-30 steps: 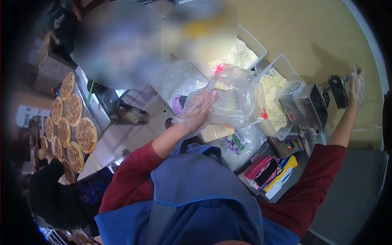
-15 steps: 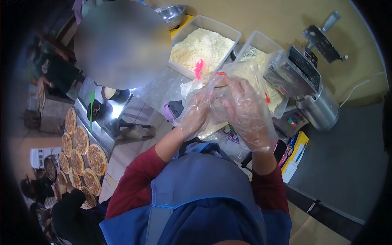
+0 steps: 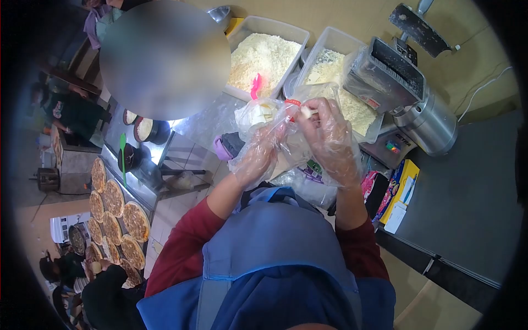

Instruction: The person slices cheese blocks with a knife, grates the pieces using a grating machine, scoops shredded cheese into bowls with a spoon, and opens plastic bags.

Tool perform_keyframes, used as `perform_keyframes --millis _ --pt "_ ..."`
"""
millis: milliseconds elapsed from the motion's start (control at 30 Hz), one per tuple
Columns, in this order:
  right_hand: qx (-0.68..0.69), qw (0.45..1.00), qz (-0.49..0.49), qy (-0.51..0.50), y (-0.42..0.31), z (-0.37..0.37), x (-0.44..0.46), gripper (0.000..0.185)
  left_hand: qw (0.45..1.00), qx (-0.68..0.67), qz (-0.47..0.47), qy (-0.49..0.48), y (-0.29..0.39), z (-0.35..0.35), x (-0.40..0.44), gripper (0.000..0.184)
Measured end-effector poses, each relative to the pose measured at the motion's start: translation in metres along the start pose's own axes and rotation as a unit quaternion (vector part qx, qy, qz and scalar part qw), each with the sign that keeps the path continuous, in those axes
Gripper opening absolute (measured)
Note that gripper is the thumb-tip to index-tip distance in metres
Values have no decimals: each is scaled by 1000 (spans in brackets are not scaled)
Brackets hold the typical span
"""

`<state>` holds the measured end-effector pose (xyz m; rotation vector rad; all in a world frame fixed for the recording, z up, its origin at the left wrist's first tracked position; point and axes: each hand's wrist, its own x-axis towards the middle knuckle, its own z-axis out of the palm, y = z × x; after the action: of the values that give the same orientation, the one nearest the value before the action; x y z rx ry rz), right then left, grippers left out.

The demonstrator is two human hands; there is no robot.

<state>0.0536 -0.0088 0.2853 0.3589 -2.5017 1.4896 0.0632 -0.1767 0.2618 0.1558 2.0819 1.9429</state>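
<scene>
Both my hands wear loose clear plastic gloves, held in front of my chest. My left hand (image 3: 259,154) is closed round a clear plastic wrapper with a red printed edge (image 3: 292,103). Between the bent fingers of my right hand (image 3: 331,144) is a small pale piece (image 3: 308,112), its kind not plain. A white block in clear plastic (image 3: 256,114) lies just beyond my left hand. Behind the hands stands a plastic tub of pale shreds (image 3: 278,93) with a pink-handled tool (image 3: 256,87) in it. A second tub (image 3: 357,113) of shreds sits beside it.
A metal grating machine (image 3: 421,129) stands at the right, near a dark grey surface (image 3: 456,198) and a yellow box (image 3: 404,184). Several round flatbreads (image 3: 113,198) lie on a counter at the left. Other people (image 3: 107,294) work at the lower left.
My right hand has turned and drawn its fingers in, and the pale piece now shows between them. The red-edged wrapper is more visible. The camera view has shifted slightly.
</scene>
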Motion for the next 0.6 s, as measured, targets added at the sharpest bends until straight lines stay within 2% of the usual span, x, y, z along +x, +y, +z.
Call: perform_keyframes --millis 67,200,267,300,367,500,567,600 --pt "-167 981 -97 16 3 -4 2 20 998 -57 0 -25 -4 1 1 54" --pt "-107 989 -89 49 10 0 3 18 994 -95 -38 -32 -11 2 3 54" --pt "-74 995 -54 31 12 -2 2 14 970 -236 -59 -21 -22 1 7 53" --pt "-74 995 -53 30 16 -3 2 14 970 -236 -60 -21 -20 0 7 53" --pt "2 1000 11 -3 25 -4 4 12 947 -307 -79 -50 -13 -4 6 50" --pt "-15 999 8 -34 7 -27 11 9 934 -342 -82 -56 -9 -6 5 53" --pt "-29 999 0 19 -18 -54 18 8 943 -317 -96 -16 -18 -13 4 54" --pt "-54 995 -13 79 -17 -70 27 9 943 -318 -99 -13 -21 -17 3 54"
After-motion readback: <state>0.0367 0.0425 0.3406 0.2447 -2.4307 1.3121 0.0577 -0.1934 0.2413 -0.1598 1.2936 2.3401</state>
